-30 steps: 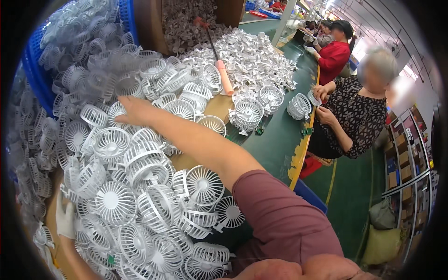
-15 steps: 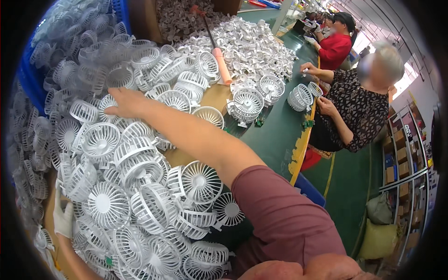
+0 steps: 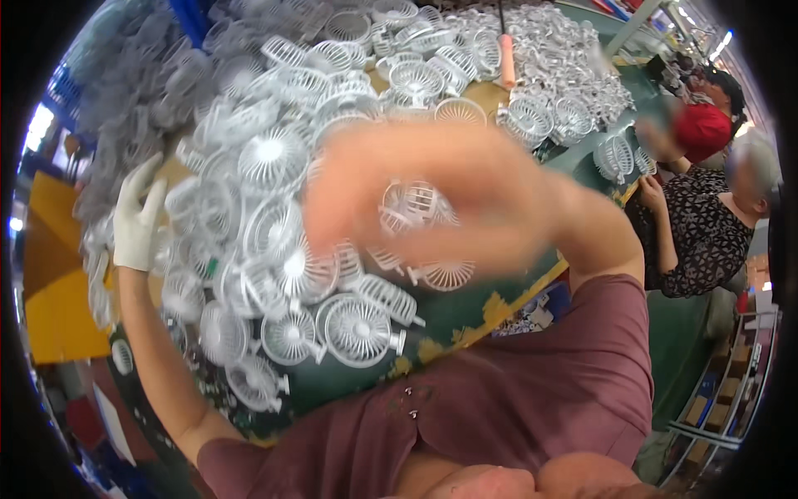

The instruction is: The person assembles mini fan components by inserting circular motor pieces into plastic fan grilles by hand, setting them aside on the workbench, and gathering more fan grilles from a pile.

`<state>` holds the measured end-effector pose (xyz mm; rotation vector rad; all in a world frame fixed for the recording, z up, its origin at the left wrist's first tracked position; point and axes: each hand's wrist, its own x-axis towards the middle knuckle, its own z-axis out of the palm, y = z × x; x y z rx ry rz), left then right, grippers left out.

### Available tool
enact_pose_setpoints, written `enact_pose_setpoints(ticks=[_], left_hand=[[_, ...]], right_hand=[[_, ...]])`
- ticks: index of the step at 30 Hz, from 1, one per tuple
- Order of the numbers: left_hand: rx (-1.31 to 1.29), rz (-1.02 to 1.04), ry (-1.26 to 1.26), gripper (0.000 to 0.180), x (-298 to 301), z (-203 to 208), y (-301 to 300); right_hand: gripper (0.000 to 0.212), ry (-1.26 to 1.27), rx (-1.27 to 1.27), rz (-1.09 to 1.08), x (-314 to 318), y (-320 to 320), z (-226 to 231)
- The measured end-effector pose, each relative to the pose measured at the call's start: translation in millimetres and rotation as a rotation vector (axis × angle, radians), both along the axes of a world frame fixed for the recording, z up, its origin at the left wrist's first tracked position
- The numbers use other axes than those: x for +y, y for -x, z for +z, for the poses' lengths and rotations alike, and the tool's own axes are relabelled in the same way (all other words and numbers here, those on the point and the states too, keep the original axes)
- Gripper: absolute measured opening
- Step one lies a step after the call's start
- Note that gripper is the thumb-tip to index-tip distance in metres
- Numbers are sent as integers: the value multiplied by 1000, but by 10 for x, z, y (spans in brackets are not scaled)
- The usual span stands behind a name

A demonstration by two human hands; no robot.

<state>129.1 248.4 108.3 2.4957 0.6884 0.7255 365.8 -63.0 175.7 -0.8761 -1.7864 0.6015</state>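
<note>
My left hand (image 3: 140, 218), in a white glove, reaches up along the left edge of a heap of white plastic fan grilles (image 3: 270, 158). Its fingers are stretched and apart, with nothing visible in them. My bare right hand (image 3: 432, 154) is raised above the heap, large and smeared by motion. White grille bars (image 3: 416, 206) show in the gap framed by this hand. Whether they are held or lie behind it, I cannot tell. Round grilles with short stems (image 3: 359, 330) lie at the near edge of the green table (image 3: 416, 324).
Many small white parts (image 3: 565, 50) are piled at the far right, with an orange-handled tool (image 3: 507, 62) beside them. Two people sit along the right; the nearer one wears a patterned top (image 3: 706, 224). A shelf rack (image 3: 723, 382) stands at lower right.
My right hand has come off the far-left part of the heap and swung right, toward me. The view has turned, and more of my gloved left hand and arm shows.
</note>
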Motion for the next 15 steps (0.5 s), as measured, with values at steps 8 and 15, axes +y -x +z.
enact_pose_setpoints(ticks=[8,15], left_hand=[[-150,-104,56,35,-1967,334,468],[-81,-253,27,45,-2906,-378,763]], right_hand=[[35,-215,1097,725,-946,1554,-248],[30,-221,610,933,-1073,1886,-178]])
